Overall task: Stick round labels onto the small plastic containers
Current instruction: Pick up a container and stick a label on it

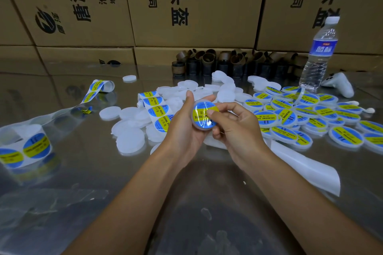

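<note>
blue-yellow label [204,115], white containers [130,141]

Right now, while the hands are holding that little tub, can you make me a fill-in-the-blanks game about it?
The left hand holds a small round container whose label is blue and ____.
The right hand touches that label with its ____.
The pile of labelled containers lies to the ____ of the hands.
The water bottle has a ____ cap.
Missing words: yellow, thumb, right, white.
</note>
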### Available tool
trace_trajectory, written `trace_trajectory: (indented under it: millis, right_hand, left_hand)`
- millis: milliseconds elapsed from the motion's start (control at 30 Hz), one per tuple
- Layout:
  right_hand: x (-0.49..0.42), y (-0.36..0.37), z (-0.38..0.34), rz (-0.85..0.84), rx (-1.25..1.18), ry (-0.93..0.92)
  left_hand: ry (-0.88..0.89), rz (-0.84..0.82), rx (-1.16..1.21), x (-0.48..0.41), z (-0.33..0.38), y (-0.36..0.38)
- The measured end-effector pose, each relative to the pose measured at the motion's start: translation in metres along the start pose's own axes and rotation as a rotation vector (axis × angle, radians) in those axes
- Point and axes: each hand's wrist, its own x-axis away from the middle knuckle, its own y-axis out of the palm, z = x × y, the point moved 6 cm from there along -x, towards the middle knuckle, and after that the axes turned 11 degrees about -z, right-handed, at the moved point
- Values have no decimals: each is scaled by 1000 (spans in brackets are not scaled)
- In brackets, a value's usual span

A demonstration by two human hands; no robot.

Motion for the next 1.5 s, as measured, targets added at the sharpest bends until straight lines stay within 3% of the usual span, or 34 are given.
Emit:
trace_trajectory:
  millis: [800,967,1233,1400,1500]
  right_hand:
    - [1,-2,0,-4,-74,56]
    - [1,-5,-6,59,212,-52]
    - [15,9,-24,125,897,-423]
    - [18,13,-26,153,1114,-474]
    - [15,5,-22,178,1148,-396]
  left_hand:
    - [117,-41,-179,1,5,-1]
    - [130,-10,-273,2,6,-3]
    - [113,11,-342,3,2,-2]
    - [110,-38,-308,2,2,2]
    - [142,-60,-222,0,5,2]
